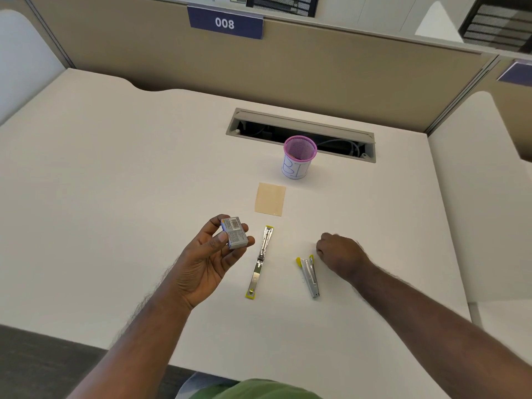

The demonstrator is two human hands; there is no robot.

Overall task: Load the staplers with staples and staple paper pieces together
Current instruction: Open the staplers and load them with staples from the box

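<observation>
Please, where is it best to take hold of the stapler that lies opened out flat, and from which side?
Probably from above, pinching the long edges of the opened stapler near its middle hinge. It lies flat and straight on the desk, both long sides free, beside the left hand holding the staple box.

Two silver staplers with yellow ends (260, 262) (309, 276), a tan paper piece (270, 199), a pink mesh cup (299, 156), a grey barcoded staple box (235, 232), on a white desk (115, 182).
</observation>
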